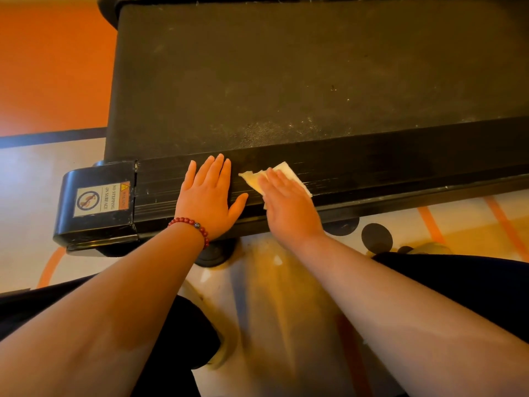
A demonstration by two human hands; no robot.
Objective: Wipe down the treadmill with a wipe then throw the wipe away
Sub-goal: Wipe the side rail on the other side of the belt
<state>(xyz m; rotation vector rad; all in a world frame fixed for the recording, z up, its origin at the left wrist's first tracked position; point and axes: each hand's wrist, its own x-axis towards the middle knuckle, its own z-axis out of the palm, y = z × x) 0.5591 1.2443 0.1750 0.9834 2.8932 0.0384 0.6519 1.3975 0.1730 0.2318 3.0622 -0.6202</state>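
Observation:
A black treadmill (286,81) fills the upper view, its dusty belt above a ribbed side rail (400,167) that runs across the middle. My left hand (207,196) lies flat on the rail with straight fingers, a red bead bracelet on its wrist. Just to the right, my right hand (286,204) presses a white wipe (282,170) flat against the rail with straight fingers. The wipe's corners stick out beyond the fingertips.
The rail's end cap (97,202) at the left carries a "no stepping on surface" warning sticker. Round black feet (376,237) show under the rail. An orange floor lies at the upper left, a pale floor with orange lines below. My dark-clothed knees are at the bottom.

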